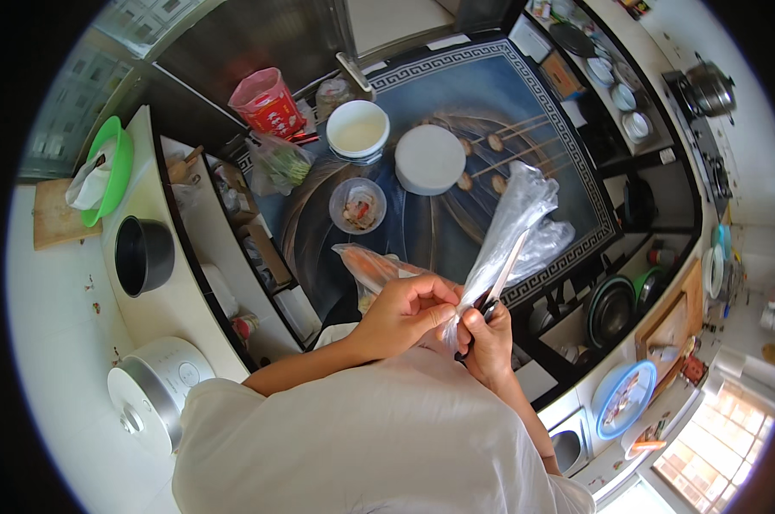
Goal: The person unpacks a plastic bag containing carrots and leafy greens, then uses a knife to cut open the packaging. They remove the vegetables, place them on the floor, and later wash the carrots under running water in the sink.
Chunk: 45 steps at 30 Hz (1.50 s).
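Note:
A clear plastic bag point(513, 205), gathered into a twist, is held up in front of my chest. My left hand point(403, 315) pinches its gathered neck between thumb and fingertips. In my right hand point(492, 340) are black-handled scissors point(511, 263), their blades pointing away from me along the bag. My right thumb and fingers also touch the bunched plastic; the scissor handles are partly hidden by them. Below my left hand is another plastic bag point(371, 266) with orange contents that look like carrots, partly covered by the hand.
On the patterned floor stand a white bucket point(358, 132), a round white stool point(430, 159), a tub of scraps point(358, 207), a bag of greens point(285, 164) and a red bag point(269, 106). Left counter: rice cooker point(163, 385), black pot point(143, 256). Right counter: blue basin point(625, 398).

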Each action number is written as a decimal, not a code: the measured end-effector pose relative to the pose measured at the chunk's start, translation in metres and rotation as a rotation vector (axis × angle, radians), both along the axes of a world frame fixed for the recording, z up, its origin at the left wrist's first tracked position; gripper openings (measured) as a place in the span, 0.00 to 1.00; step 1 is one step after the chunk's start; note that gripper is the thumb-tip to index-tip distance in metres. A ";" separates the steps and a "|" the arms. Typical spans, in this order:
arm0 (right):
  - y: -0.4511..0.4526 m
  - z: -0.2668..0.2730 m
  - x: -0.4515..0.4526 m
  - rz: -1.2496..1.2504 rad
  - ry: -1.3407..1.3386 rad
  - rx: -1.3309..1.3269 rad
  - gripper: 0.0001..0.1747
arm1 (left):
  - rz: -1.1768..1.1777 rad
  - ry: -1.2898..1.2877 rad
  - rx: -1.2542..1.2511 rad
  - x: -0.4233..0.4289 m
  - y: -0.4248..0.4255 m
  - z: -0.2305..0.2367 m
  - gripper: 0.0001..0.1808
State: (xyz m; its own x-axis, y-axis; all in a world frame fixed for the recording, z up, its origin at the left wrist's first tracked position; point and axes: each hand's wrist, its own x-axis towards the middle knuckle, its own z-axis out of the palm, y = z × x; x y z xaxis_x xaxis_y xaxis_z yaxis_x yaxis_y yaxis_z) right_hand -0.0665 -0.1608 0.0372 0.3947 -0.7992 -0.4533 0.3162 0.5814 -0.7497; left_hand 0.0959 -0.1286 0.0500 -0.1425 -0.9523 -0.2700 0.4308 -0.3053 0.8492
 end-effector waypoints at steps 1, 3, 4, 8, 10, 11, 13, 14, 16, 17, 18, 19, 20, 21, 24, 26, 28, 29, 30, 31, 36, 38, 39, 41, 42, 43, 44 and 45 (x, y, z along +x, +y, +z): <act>-0.005 0.003 0.008 -0.027 0.042 -0.020 0.15 | 0.019 -0.013 0.008 0.009 -0.003 -0.002 0.06; -0.017 0.002 0.015 -0.017 0.312 -0.271 0.12 | 0.043 -0.054 0.050 0.028 -0.006 -0.008 0.05; -0.026 0.004 0.021 -0.028 0.315 -0.452 0.09 | 0.057 -0.074 0.069 0.036 -0.007 -0.011 0.05; -0.087 0.032 0.053 0.521 0.368 -0.886 0.21 | 0.163 0.024 -0.012 0.061 -0.013 -0.035 0.06; -0.110 0.027 0.072 0.791 0.295 -0.881 0.24 | 0.184 0.057 0.020 0.072 -0.019 -0.028 0.07; -0.117 0.021 0.077 0.896 0.277 -0.869 0.21 | 0.195 0.074 0.037 0.076 -0.021 -0.025 0.08; -0.123 0.025 0.090 1.026 0.424 -0.695 0.18 | 0.273 0.051 0.025 0.082 -0.020 -0.027 0.08; -0.124 0.020 0.095 1.001 0.361 -0.641 0.18 | 0.312 0.041 0.018 0.085 -0.019 -0.028 0.08; -0.121 0.005 0.100 0.956 0.241 -0.518 0.16 | 0.328 0.055 0.017 0.089 -0.014 -0.037 0.08; -0.120 0.005 0.104 0.956 0.244 -0.498 0.16 | 0.337 0.064 0.016 0.091 -0.012 -0.039 0.09; -0.120 0.006 0.107 0.961 0.245 -0.480 0.15 | 0.363 0.055 0.028 0.092 -0.010 -0.039 0.09; -0.120 0.007 0.109 0.966 0.247 -0.462 0.15 | 0.389 0.048 0.039 0.092 -0.010 -0.037 0.09; -0.119 -0.002 0.109 0.941 0.207 -0.529 0.14 | 0.414 0.040 0.051 0.090 -0.008 -0.036 0.09; -0.119 -0.006 0.109 0.943 0.218 -0.597 0.14 | 0.434 0.043 0.055 0.089 -0.007 -0.036 0.09; -0.120 -0.013 0.107 0.915 0.213 -0.777 0.14 | 0.489 0.060 0.065 0.080 -0.005 -0.036 0.10; -0.120 -0.017 0.105 0.897 0.181 -0.797 0.14 | 0.520 0.084 0.066 0.073 -0.005 -0.037 0.10; -0.121 -0.022 0.097 0.891 0.187 -0.802 0.14 | 0.538 0.065 0.078 0.064 -0.007 -0.033 0.09; -0.123 -0.025 0.092 0.891 0.203 -0.799 0.15 | 0.544 0.056 0.084 0.059 -0.009 -0.032 0.09; -0.124 -0.028 0.087 0.891 0.216 -0.793 0.15 | 0.546 0.055 0.094 0.054 -0.011 -0.034 0.09; -0.126 -0.028 0.083 0.909 0.230 -0.751 0.15 | 0.545 0.055 0.103 0.050 -0.013 -0.035 0.09; -0.134 -0.035 0.067 0.946 0.185 -0.440 0.14 | 0.554 -0.008 0.148 0.031 -0.025 -0.040 0.11; -0.134 -0.042 0.059 0.920 0.083 -0.241 0.12 | 0.578 0.017 0.160 0.022 -0.025 -0.049 0.11; -0.134 -0.046 0.056 0.905 0.031 -0.145 0.11 | 0.575 -0.015 0.177 0.017 -0.027 -0.051 0.11; -0.136 -0.058 0.051 0.902 0.052 0.049 0.10 | 0.571 -0.077 0.210 0.006 -0.033 -0.056 0.11; -0.137 -0.063 0.049 0.904 0.063 0.147 0.09 | 0.579 -0.101 0.256 0.002 -0.033 -0.059 0.11; -0.139 -0.068 0.048 0.904 0.069 0.178 0.09 | 0.583 -0.097 0.267 -0.001 -0.034 -0.064 0.11; -0.142 -0.074 0.048 0.903 0.075 0.209 0.09 | 0.587 -0.093 0.278 -0.003 -0.035 -0.070 0.11; -0.143 -0.079 0.049 0.899 0.081 0.239 0.09 | 0.587 -0.090 0.287 -0.004 -0.035 -0.077 0.11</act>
